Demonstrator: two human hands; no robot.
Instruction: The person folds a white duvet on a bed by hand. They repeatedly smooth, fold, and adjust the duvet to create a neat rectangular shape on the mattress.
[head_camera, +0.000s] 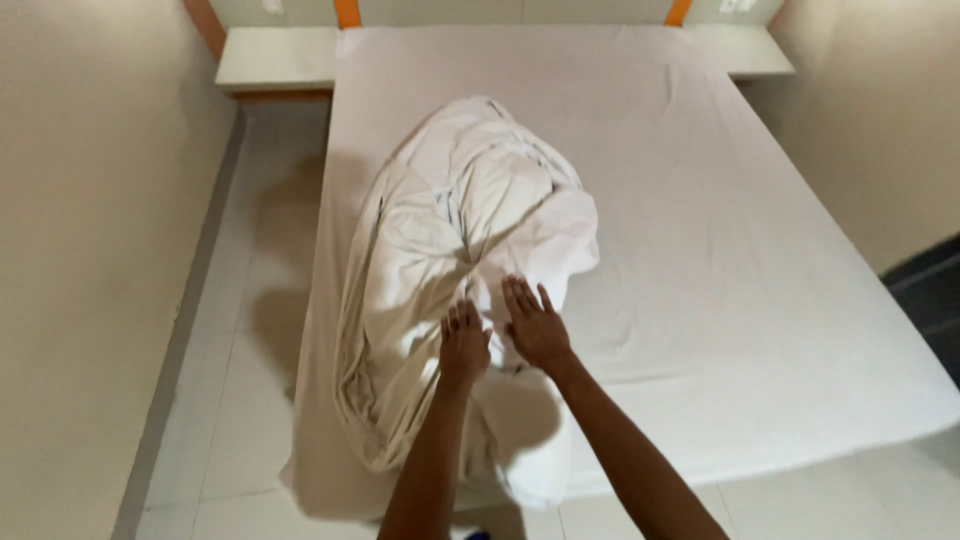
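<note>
Left hand (465, 347) apparently pinches the crumpled white sheet (460, 240), right hand (537, 327) lies flat and open on it; near-left overhang could slide off the mattress (740, 220) if tugged.

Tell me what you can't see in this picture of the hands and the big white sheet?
Head view:
- What lies under the sheet: its own folds cover it.
- The bed underside and legs: hidden by the mattress cover.
- The left hand fingertips: curled into the cloth.
- The right hand palm: it faces down.
- The person's elbows and body: cut off by the bottom edge.
- The headboard: cut off by the top edge.
</note>
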